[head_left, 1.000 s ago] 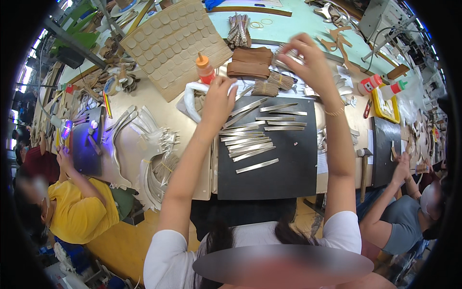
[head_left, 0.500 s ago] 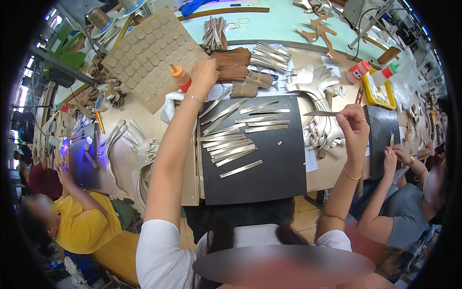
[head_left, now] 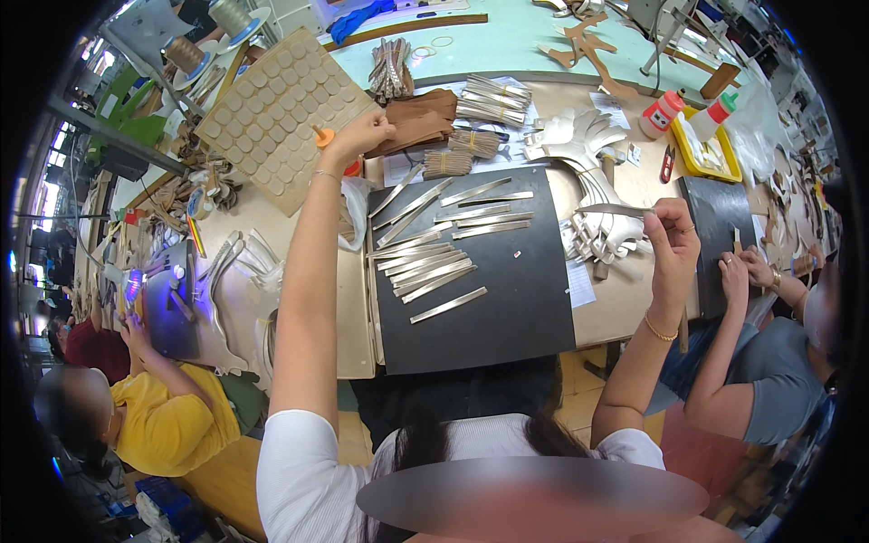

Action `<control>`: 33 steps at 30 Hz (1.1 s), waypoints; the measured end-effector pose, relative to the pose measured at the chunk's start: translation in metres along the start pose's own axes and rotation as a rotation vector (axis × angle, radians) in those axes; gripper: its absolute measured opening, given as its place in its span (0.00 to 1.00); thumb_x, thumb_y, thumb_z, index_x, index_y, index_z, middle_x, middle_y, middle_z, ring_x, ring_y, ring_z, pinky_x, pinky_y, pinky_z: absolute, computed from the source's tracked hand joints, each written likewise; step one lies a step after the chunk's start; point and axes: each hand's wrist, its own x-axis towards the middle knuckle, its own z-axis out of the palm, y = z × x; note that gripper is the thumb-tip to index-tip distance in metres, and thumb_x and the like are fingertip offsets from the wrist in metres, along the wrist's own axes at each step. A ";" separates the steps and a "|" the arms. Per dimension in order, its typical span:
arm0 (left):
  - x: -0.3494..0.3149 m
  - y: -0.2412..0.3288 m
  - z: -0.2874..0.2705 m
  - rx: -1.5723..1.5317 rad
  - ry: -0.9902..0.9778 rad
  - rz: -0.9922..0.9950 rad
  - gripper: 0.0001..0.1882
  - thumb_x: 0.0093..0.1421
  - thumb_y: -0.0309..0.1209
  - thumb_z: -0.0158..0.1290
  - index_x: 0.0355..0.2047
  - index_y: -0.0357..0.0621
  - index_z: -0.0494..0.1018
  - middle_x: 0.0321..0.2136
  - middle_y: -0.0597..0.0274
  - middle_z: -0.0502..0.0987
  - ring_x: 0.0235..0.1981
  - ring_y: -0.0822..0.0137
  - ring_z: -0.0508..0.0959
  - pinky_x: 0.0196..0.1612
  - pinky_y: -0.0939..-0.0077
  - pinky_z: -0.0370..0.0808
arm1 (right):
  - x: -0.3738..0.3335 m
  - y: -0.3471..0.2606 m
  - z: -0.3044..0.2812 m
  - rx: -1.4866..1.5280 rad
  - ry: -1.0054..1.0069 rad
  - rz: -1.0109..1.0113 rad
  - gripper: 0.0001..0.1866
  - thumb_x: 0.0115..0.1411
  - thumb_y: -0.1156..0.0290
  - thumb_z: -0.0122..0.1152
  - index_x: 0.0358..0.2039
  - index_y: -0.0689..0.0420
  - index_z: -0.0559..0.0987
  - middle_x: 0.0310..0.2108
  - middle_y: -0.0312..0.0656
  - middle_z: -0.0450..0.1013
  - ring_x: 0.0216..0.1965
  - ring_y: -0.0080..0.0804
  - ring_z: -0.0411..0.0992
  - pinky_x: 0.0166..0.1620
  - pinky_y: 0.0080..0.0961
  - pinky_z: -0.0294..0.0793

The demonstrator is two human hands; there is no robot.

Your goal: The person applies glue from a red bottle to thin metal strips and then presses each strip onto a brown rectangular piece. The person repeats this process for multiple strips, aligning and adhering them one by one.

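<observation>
My left hand [head_left: 367, 134] reaches far out to the left end of a pile of brown leather strips [head_left: 421, 119], its fingers pinched at the edge of a strip. Below that wrist an orange-capped bottle [head_left: 323, 137] is partly hidden. Raised over the right side, my right hand [head_left: 673, 231] pinches a narrow, pointed, blade-like strip [head_left: 615, 209] that points left. Between my arms lies a black board [head_left: 525, 308] with several flat silvery strips [head_left: 448, 306] on it, most in a slanted row.
Bundled pale strips [head_left: 493, 100] and small tan bundles [head_left: 448, 164] lie behind the board. A tan sheet of rounded pieces [head_left: 272, 109] leans at far left. Fanned silvery pieces [head_left: 593, 172] and a yellow tray [head_left: 729, 167] stand right. Co-workers sit on both sides.
My left hand has shifted slightly left, and the brown strips now spread out toward it. My right hand still holds the blade-like strip. The whole view has shifted a little.
</observation>
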 end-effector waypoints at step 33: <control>-0.316 0.020 0.173 0.235 0.084 0.079 0.13 0.55 0.34 0.66 0.38 0.42 0.82 0.28 0.60 0.77 0.28 0.62 0.74 0.39 0.65 0.71 | -0.121 0.011 0.019 0.758 0.009 0.376 0.05 0.67 0.72 0.59 0.42 0.55 0.77 0.42 0.38 0.75 0.34 0.25 0.68 0.41 0.28 0.69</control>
